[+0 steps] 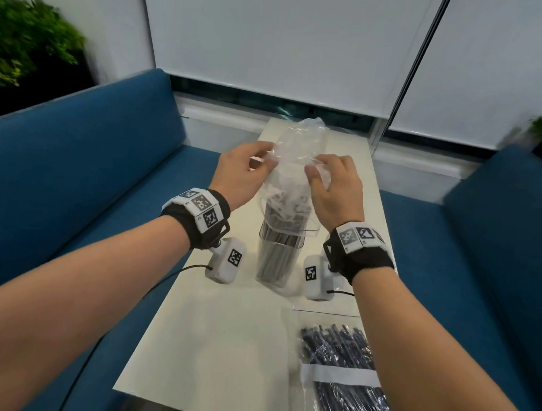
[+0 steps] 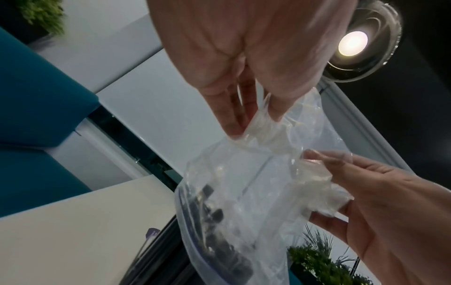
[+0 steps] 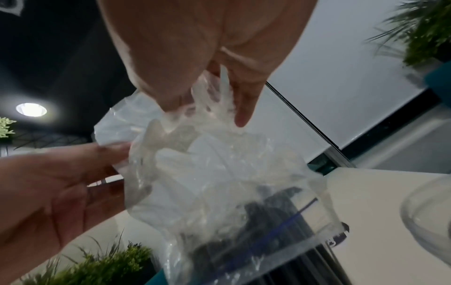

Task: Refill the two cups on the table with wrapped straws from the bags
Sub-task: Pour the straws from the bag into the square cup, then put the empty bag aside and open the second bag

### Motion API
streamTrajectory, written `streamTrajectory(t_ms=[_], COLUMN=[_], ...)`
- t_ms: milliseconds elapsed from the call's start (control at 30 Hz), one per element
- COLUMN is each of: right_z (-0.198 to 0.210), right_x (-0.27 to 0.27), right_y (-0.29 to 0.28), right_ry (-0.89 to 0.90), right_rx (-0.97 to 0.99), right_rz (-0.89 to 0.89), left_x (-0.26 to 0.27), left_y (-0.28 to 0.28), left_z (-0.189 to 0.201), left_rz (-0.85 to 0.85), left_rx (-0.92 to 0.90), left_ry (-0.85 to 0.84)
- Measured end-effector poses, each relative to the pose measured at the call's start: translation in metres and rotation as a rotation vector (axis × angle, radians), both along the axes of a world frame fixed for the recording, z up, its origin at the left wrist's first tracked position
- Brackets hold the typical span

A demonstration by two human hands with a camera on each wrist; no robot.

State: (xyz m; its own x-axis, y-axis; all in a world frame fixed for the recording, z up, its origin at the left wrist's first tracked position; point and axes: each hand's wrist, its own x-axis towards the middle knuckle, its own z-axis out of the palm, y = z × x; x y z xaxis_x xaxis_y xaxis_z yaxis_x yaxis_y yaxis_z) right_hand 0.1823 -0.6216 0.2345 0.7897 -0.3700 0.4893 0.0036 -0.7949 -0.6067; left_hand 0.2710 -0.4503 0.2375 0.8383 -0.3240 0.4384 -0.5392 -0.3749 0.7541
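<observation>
A clear plastic bag [image 1: 297, 150] hangs mouth down over a clear cup [image 1: 274, 262] in the middle of the white table [image 1: 218, 344]. My left hand [image 1: 267, 156] pinches the bag's crumpled upper end from the left, and my right hand [image 1: 315, 165] pinches it from the right. Dark wrapped straws [image 1: 277, 237] stand in the cup, their tops still inside the bag. In the left wrist view my left hand [image 2: 253, 123] grips the bag [image 2: 244, 192]. In the right wrist view my right hand [image 3: 207, 113] grips it, and a second clear cup [image 3: 429, 212] shows at the right edge.
A second bag of dark straws [image 1: 339, 375] with a white band lies at the table's near right corner. Blue sofas [image 1: 77, 170] flank the table on both sides. Green plants [image 1: 27, 38] stand at the far left and far right. A white blind hangs behind the table.
</observation>
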Motion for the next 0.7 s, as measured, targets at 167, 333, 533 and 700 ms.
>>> streamTrajectory(t_ms=[167,333,533,700], right_z=[-0.004,0.037,0.049,-0.012], right_x=[-0.006,-0.022,-0.072,-0.109], right_y=[-0.013,-0.012,0.002,0.047], right_ry=[0.440,-0.009,-0.548,-0.338], right_rx=[-0.097,-0.047,0.090,0.060], right_rz=[0.118,0.005,-0.060,0.353], left_x=[0.004,-0.007,-0.048,-0.085], left_y=[0.007,0.020,0.052,0.078], left_z=[-0.008,0.020,0.047,0.033], left_rz=[-0.051,-0.046,-0.131,-0.326], left_rx=[0.355,0.121,-0.396,-0.283], left_ry=[0.044,0.008,0.414,0.638])
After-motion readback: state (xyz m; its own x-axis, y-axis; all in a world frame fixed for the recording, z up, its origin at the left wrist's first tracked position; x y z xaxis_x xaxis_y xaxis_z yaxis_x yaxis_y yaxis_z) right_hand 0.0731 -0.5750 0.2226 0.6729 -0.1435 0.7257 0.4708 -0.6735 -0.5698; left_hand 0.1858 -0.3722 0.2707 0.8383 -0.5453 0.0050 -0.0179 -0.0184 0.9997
